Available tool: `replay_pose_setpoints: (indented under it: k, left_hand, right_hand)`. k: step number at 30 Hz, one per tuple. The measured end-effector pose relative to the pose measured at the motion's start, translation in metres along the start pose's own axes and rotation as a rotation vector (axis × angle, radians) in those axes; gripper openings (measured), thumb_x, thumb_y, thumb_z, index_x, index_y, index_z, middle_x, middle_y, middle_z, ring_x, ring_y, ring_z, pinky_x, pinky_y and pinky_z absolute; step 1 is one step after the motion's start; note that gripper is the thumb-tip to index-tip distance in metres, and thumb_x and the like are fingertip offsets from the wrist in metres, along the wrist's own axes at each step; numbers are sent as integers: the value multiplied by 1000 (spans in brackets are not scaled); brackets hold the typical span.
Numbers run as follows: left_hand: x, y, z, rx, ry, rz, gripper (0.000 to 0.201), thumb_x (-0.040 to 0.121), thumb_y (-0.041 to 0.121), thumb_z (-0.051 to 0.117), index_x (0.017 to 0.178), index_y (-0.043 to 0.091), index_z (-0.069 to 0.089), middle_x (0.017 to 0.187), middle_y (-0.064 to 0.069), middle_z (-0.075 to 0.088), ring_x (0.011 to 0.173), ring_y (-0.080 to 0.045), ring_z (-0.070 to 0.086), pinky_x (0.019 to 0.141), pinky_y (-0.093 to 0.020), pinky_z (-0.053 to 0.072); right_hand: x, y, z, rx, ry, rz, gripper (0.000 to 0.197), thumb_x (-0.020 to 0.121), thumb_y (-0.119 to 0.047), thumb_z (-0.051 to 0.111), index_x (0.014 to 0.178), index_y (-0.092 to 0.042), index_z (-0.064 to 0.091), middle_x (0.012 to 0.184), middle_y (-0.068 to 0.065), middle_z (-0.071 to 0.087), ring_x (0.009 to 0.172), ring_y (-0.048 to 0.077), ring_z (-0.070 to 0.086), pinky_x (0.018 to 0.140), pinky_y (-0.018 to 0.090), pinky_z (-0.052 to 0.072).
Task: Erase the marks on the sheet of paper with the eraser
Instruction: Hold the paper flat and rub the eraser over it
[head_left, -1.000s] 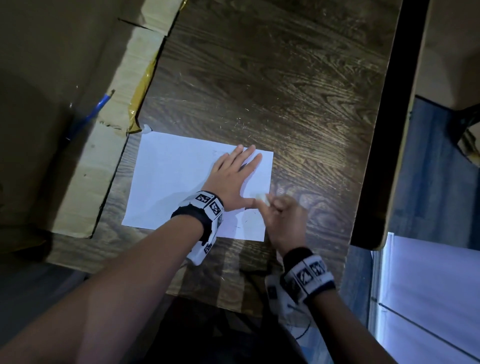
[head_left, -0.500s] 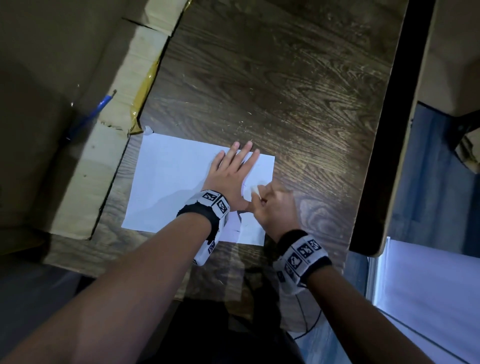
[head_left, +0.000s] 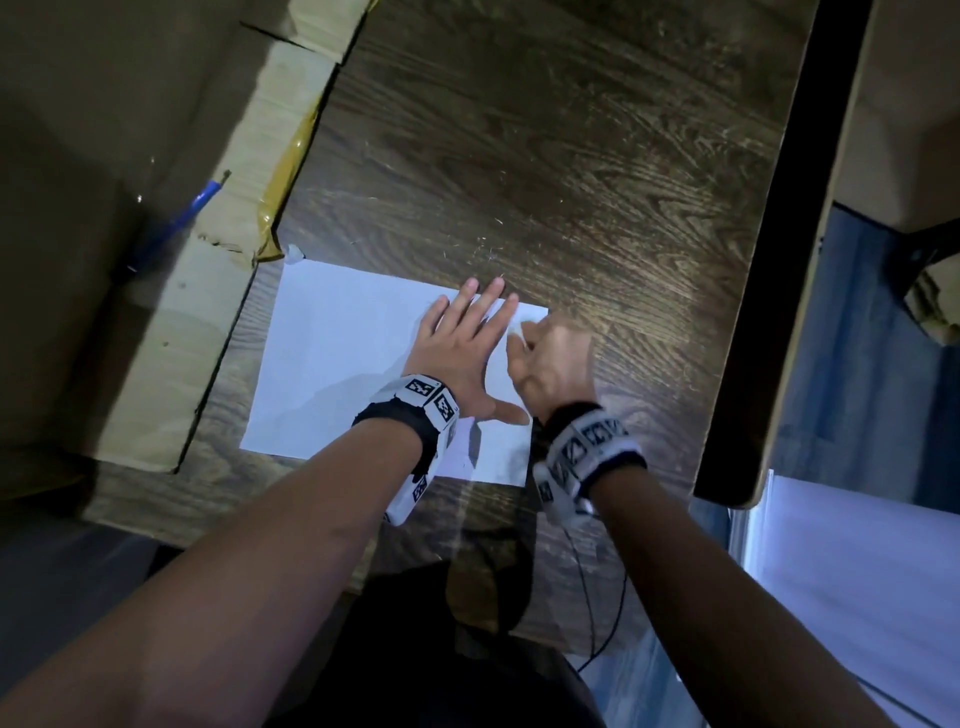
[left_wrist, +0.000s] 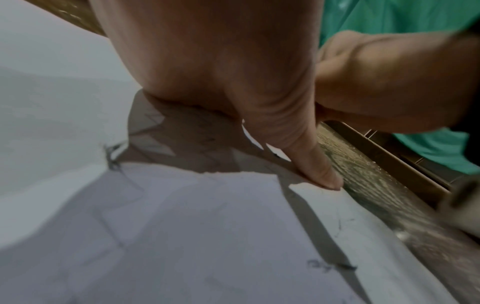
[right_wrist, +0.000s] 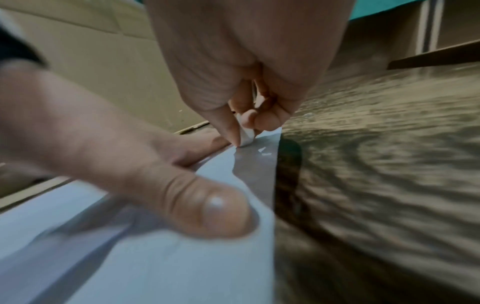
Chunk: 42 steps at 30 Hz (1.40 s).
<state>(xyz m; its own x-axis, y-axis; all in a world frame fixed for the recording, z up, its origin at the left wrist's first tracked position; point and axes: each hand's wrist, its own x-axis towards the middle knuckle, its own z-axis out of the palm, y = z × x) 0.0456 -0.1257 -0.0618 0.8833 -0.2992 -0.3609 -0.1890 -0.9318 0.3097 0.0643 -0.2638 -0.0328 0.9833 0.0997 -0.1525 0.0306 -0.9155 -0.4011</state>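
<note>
The eraser (right_wrist: 246, 136) is pinched by the right hand (head_left: 553, 366) and rubbed near the far right corner of the sheet (head_left: 337, 358) (flat left hand (head_left: 462, 358) pressing it), so remaining marks (left_wrist: 330, 267) must be reached next.

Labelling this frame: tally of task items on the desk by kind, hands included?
Hands: 2, left hand flat on the paper, right hand pinching the eraser
Sheet of paper: 1
Eraser: 1
Total: 4

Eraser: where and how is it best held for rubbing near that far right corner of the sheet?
As the right hand pinches it now: a grip on the upper part of the eraser, thumb one side, fingers the other, coming from above. Its lower end pokes out onto the sheet, which the left hand presses flat beside it.
</note>
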Motion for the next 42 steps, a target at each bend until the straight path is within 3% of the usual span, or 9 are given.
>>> replay_pose_setpoints:
  k: [4, 7, 14, 18, 23, 28, 31, 35, 42]
  left_hand:
    - [0, 1, -2, -1, -5, -4, 134, 57, 97, 43, 159, 30, -13, 166, 8, -20, 153, -20, -18, 123, -44, -8]
    - [-2, 1, 0, -20, 50, -7, 117, 71, 80, 48, 160, 30, -9, 167, 6, -16, 154, -20, -16, 123, -43, -8]
    - [0, 1, -1, 3, -13, -10, 141, 53, 101, 44, 159, 29, -13, 166, 9, -20, 153, -19, -19, 123, -44, -8]
    - [-2, 0, 2, -17, 55, -17, 118, 71, 77, 53, 160, 30, -9, 167, 7, -17, 153, -18, -16, 122, -41, -9]
    - [1, 1, -1, 7, -28, -16, 144, 51, 103, 43, 158, 29, -17, 164, 10, -25, 152, -18, -23, 123, -44, -10]
    - [-2, 1, -1, -25, 37, -17, 127, 65, 83, 54, 160, 27, -8, 167, 8, -15, 154, -19, -14, 123, -42, -7]
    - [-1, 0, -1, -26, 33, -16, 135, 58, 92, 51, 160, 28, -8, 167, 9, -15, 154, -18, -15, 123, -43, -6]
    - [0, 2, -2, -1, -12, -21, 144, 49, 102, 42, 159, 28, -13, 166, 10, -20, 153, -18, -18, 123, -43, -7]
    - [0, 0, 0, -4, 31, -15, 138, 57, 96, 51, 160, 27, -11, 167, 9, -17, 154, -18, -16, 123, -43, -7]
  right_hand:
    - [-9, -2, 5, 100, 112, 19, 34, 84, -17, 60, 56, -9, 44, 53, -4, 39, 41, 8, 29, 50, 22, 24]
    - [-43, 6, 6, -5, -2, -67, 36, 80, -17, 68, 54, -12, 43, 56, 3, 42, 46, 16, 32, 48, 20, 19]
    - [11, -7, 3, 84, 52, 163, 31, 86, -22, 60, 60, -9, 51, 55, 4, 48, 43, 17, 35, 49, 22, 27]
    - [-36, 0, 5, 18, 6, -75, 28, 80, -17, 57, 57, -14, 41, 59, -3, 36, 45, 10, 27, 46, 17, 14]
    - [21, -5, 5, 46, 49, 120, 31, 85, -24, 58, 61, -8, 50, 53, 1, 42, 41, 13, 34, 41, 19, 20]
    - [-39, -1, 5, 1, 79, -94, 26, 75, -14, 66, 54, -6, 53, 59, 11, 51, 46, 21, 40, 47, 23, 27]
    - [-13, -2, 3, 56, 2, -20, 29, 80, -18, 64, 57, -3, 53, 60, 12, 51, 47, 25, 44, 45, 28, 38]
    - [14, -7, 6, 147, 94, 154, 30, 85, -21, 63, 61, -6, 52, 61, 10, 52, 52, 25, 46, 52, 27, 35]
    - [-19, 3, 1, -5, 42, -52, 33, 83, -23, 55, 55, -11, 43, 57, 4, 44, 46, 19, 36, 49, 24, 24]
